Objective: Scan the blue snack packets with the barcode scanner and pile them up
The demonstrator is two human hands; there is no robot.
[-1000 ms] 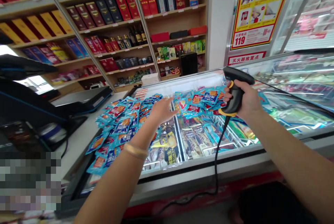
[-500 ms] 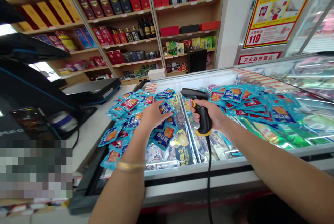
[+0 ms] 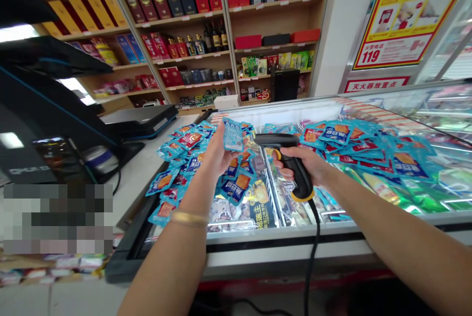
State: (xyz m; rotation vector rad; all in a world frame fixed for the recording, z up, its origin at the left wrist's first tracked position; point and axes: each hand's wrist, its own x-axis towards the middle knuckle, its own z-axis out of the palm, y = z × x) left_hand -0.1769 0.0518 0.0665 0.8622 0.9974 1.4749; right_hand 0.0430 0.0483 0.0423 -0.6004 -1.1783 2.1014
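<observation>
Blue packet (image 3: 233, 135) in left hand (image 3: 217, 156) — back side only; right hand (image 3: 308, 166) grips scanner (image 3: 291, 161).

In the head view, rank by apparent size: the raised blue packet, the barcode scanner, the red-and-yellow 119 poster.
1. 119 poster, largest, though cut off by the frame.
2. barcode scanner in the right hand.
3. blue packet in the left hand, smallest.

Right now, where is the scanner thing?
The black scanner is in the right hand, centre of the head view, above the freezer's glass lid, between two heaps of blue packets.
</observation>
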